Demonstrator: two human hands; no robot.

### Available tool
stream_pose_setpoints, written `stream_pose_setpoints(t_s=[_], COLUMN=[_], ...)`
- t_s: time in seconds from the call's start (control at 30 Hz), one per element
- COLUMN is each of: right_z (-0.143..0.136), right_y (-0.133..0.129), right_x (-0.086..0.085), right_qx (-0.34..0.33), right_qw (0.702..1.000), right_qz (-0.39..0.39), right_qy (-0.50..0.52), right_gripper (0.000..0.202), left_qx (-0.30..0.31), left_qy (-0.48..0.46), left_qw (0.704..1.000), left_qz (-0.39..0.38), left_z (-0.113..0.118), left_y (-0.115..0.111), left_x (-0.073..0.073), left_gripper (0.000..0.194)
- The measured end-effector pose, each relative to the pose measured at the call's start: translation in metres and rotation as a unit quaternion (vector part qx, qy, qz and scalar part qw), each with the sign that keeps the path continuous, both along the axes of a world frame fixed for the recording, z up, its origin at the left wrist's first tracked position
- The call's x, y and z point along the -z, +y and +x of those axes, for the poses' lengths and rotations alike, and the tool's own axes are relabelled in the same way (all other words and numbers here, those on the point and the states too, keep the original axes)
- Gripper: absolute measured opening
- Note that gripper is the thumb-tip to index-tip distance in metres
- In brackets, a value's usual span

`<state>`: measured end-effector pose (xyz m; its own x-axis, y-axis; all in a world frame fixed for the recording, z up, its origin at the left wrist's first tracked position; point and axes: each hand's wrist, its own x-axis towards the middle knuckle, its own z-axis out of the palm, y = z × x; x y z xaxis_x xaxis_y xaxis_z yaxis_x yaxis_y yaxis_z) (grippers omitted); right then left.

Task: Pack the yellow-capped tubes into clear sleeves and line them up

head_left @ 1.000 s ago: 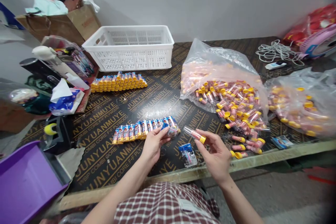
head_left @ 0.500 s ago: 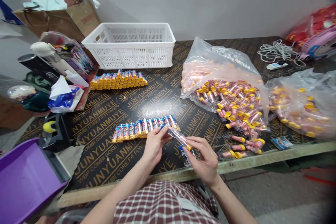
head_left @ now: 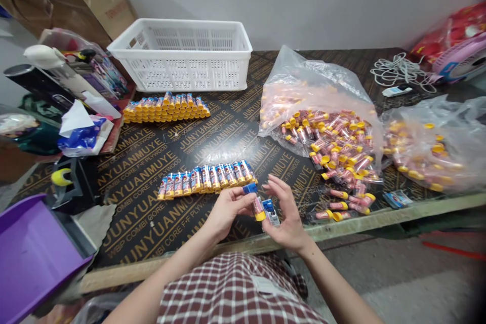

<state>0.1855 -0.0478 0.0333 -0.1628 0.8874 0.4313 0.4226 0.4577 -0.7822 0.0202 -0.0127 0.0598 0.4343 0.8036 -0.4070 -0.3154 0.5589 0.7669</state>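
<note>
Between the thumb and fingers of my left hand [head_left: 228, 212] is a small tube [head_left: 259, 209] with a yellow cap, its capped end pointing toward me. A blue piece [head_left: 249, 189], apparently a label, shows at its far end against my fingertips. My right hand [head_left: 286, 217] is open beside the tube, fingers spread, thumb close to the cap. A small stack of blue printed labels [head_left: 270, 211] lies on the table, partly hidden behind my hands. Just beyond stands a row of blue-labelled tubes [head_left: 205, 179] lying side by side.
At the back stand a white basket [head_left: 182, 71] and stacked labelled tubes [head_left: 167, 109]. On the right, a plastic bag [head_left: 319, 91] spills unlabelled tubes [head_left: 337, 147] beside a second bag [head_left: 433, 157]. A tape dispenser [head_left: 72, 187] and purple dustpan [head_left: 34, 253] are at left.
My right hand has let go of the tube and its fingers have spread. The tube in my left hand has turned more toward me. The view has shifted slightly.
</note>
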Motion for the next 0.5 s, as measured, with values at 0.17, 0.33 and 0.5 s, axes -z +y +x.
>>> stream_pose_setpoints(t_s=[0.17,0.33,0.5], right_z=[0.002,0.001,0.000], right_y=[0.000,-0.003,-0.004], right_x=[0.001,0.005,0.007], right_qx=[-0.102,-0.107,-0.099], right_qw=[0.993,0.991,0.990], right_qz=[-0.039,-0.056,-0.058], right_qy=[0.034,0.065,0.084], right_gripper=[0.084,0.085,0.087], left_qx=[0.043,0.034,0.032], left_qy=[0.012,0.008,0.019], left_qw=[0.999,0.999,0.999], left_qz=[-0.013,-0.026,-0.031], left_z=[0.003,0.005,0.005], left_y=[-0.007,-0.011,-0.012], left_x=[0.002,0.006,0.007], left_gripper=[0.033,0.034,0.033])
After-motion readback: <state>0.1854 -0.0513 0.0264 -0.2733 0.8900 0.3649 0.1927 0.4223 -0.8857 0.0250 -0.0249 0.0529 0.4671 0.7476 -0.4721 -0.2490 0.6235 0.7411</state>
